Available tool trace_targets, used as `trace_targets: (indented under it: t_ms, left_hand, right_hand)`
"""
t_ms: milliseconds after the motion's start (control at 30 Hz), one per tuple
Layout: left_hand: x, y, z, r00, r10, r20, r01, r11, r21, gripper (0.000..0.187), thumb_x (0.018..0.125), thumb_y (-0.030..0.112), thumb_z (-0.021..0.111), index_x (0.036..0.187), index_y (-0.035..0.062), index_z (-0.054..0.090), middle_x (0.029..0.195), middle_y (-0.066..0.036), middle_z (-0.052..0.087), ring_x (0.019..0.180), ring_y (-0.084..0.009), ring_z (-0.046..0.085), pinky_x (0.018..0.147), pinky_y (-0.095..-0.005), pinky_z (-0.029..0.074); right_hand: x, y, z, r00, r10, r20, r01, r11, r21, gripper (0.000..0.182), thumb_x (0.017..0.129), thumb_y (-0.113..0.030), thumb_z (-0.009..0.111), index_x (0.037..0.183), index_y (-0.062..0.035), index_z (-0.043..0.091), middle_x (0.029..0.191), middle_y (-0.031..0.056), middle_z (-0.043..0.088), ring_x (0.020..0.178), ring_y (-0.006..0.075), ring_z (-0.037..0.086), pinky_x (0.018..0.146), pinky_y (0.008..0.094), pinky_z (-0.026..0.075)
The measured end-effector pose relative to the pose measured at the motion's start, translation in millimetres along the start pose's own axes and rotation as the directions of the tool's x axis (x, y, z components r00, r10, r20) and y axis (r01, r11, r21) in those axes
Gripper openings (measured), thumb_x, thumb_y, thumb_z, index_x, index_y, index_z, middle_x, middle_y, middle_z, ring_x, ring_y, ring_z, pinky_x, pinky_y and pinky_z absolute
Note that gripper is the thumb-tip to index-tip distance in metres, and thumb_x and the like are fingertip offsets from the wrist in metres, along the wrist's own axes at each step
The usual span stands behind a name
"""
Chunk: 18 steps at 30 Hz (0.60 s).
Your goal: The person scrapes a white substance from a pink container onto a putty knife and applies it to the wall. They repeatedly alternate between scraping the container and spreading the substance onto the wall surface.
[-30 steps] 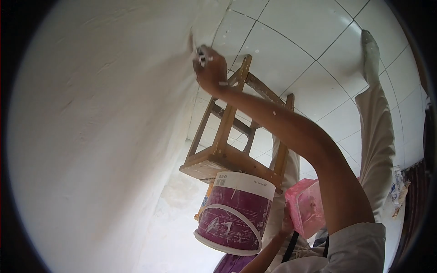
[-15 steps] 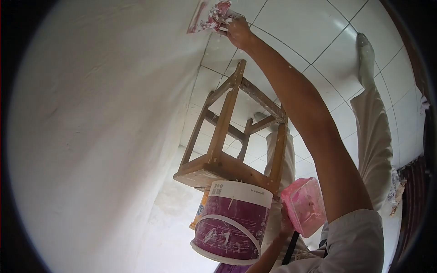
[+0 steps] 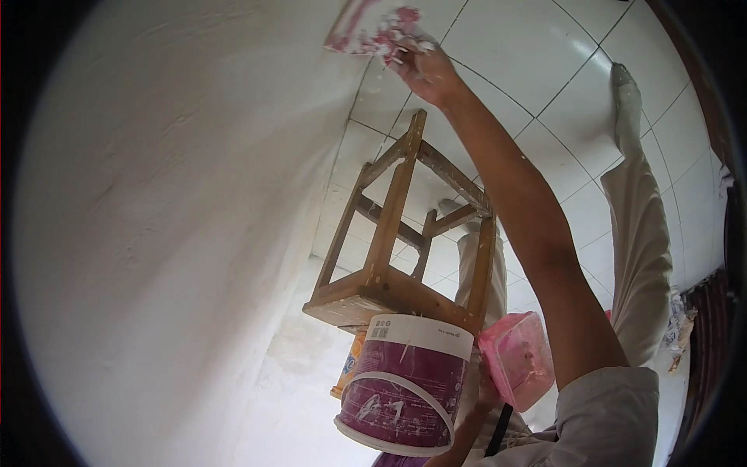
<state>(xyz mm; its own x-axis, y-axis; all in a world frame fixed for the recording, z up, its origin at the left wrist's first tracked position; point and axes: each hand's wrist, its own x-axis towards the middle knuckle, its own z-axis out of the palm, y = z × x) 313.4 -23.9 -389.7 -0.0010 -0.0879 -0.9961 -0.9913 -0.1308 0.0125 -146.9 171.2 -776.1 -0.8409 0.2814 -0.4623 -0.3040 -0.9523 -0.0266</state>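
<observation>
My right hand (image 3: pixel 426 71) is closed around a wide putty scraper (image 3: pixel 354 29) near the wall, at the top of the view. White and pink paste clings to its blade and to my fingers; slight blur hides its handle. Low in the view, my left hand (image 3: pixel 488 391), mostly hidden, grips a pink plastic tub (image 3: pixel 520 359) with pinkish smears. Beside the tub, a purple and white bucket (image 3: pixel 401 389) rests against the seat of a wooden stool (image 3: pixel 389 300), whose legs point toward the top of the view.
The pale wall (image 3: pixel 156 233) fills the left side, with uneven patches. White floor tiles (image 3: pixel 498 47) lie around my legs (image 3: pixel 642 233). An orange container (image 3: pixel 350 364) shows partly behind the bucket. A dark striped surface (image 3: pixel 708 342) stands at the right edge.
My right hand and the scraper have moved a little right and down in the view. Stool and bucket sit slightly lower and further right, as the view has shifted. The left hand keeps the tub.
</observation>
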Motion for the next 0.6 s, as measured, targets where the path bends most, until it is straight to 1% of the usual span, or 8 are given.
trace_targets:
  t_ms: [167, 300, 367, 433, 467, 500, 533, 600]
  left_hand:
    - [1, 3, 2, 1.000, -0.012, -0.012, 0.012, 1.000, 0.002, 0.065, 0.101, 0.037, 0.045, 0.150, 0.0100, 0.012, 0.144, -0.013, 0.031, 0.132, -0.0254, 0.036, 0.106, -0.0431, 0.039]
    - [3, 5, 5, 1.000, -0.009, -0.027, 0.009, 1.000, 0.010, 0.065, 0.100, 0.036, 0.045, 0.150, 0.0097, 0.012, 0.144, -0.013, 0.031, 0.132, -0.0256, 0.036, 0.107, -0.0430, 0.037]
    - [2, 4, 6, 0.999, -0.014, -0.032, 0.014, 1.000, 0.005, 0.065, 0.100, 0.036, 0.046, 0.150, 0.0096, 0.013, 0.144, -0.013, 0.031, 0.132, -0.0258, 0.036, 0.108, -0.0430, 0.037]
    - [2, 3, 7, 1.000, -0.009, -0.027, 0.009, 1.000, 0.002, 0.065, 0.100, 0.036, 0.046, 0.150, 0.0095, 0.013, 0.144, -0.014, 0.032, 0.132, -0.0259, 0.036, 0.108, -0.0430, 0.036]
    - [3, 4, 8, 1.000, -0.007, -0.019, 0.007, 1.000, -0.002, 0.065, 0.100, 0.036, 0.046, 0.150, 0.0094, 0.013, 0.144, -0.014, 0.032, 0.132, -0.0260, 0.036, 0.108, -0.0430, 0.036]
    - [3, 4, 8, 1.000, 0.000, -0.017, 0.000, 1.000, -0.003, 0.066, 0.100, 0.036, 0.046, 0.150, 0.0093, 0.013, 0.144, -0.014, 0.032, 0.132, -0.0260, 0.035, 0.109, -0.0430, 0.035]
    - [3, 4, 8, 1.000, 0.007, -0.013, -0.007, 1.000, 0.000, 0.066, 0.100, 0.036, 0.046, 0.150, 0.0093, 0.013, 0.144, -0.014, 0.032, 0.133, -0.0261, 0.035, 0.109, -0.0430, 0.035]
    - [1, 5, 8, 0.999, 0.049, 0.007, -0.049, 0.998, 0.036, 0.066, 0.100, 0.036, 0.047, 0.150, 0.0091, 0.013, 0.144, -0.014, 0.032, 0.133, -0.0262, 0.035, 0.109, -0.0430, 0.034]
  right_hand:
    - [44, 50, -29, 0.881, 0.128, -0.455, -0.183, 0.980, -0.078, 0.014, 0.092, -0.007, 0.057, 0.105, -0.0062, 0.058, 0.098, 0.0083, 0.064, 0.095, 0.0212, 0.061, 0.085, 0.0382, 0.052]
    - [28, 55, -101, 0.719, 0.044, -0.693, -0.375, 0.865, -0.334, 0.019, 0.093, -0.005, 0.052, 0.111, -0.0063, 0.057, 0.103, 0.0068, 0.063, 0.096, 0.0210, 0.060, 0.085, 0.0369, 0.052]
    - [13, 45, -116, 0.754, -0.003, -0.657, -0.405, 0.785, -0.469, 0.022, 0.094, -0.004, 0.049, 0.114, -0.0063, 0.056, 0.106, 0.0061, 0.063, 0.096, 0.0208, 0.059, 0.084, 0.0363, 0.052]
    - [-1, 36, -126, 0.969, -0.043, -0.244, -0.123, 0.769, -0.627, 0.024, 0.095, -0.003, 0.046, 0.117, -0.0064, 0.055, 0.108, 0.0053, 0.062, 0.096, 0.0207, 0.059, 0.084, 0.0356, 0.052]
    - [-10, 13, -79, 0.970, -0.045, -0.239, -0.120, 0.766, -0.632, 0.024, 0.095, -0.003, 0.046, 0.117, -0.0064, 0.055, 0.108, 0.0053, 0.062, 0.096, 0.0207, 0.059, 0.084, 0.0356, 0.052]
    - [-18, -3, -47, 0.945, -0.031, -0.326, -0.075, 0.948, -0.309, 0.024, 0.094, -0.002, 0.046, 0.115, -0.0054, 0.055, 0.108, 0.0063, 0.062, 0.094, 0.0209, 0.059, 0.083, 0.0364, 0.052]
    - [-17, -6, -36, 0.918, 0.014, -0.397, 0.007, 0.999, 0.051, 0.023, 0.093, 0.000, 0.045, 0.113, -0.0045, 0.056, 0.107, 0.0073, 0.062, 0.092, 0.0211, 0.060, 0.083, 0.0372, 0.052]
    - [1, 2, -30, 0.947, 0.010, -0.321, -0.002, 1.000, 0.025, 0.022, 0.093, 0.000, 0.045, 0.111, -0.0041, 0.056, 0.106, 0.0077, 0.062, 0.092, 0.0214, 0.060, 0.082, 0.0376, 0.052]
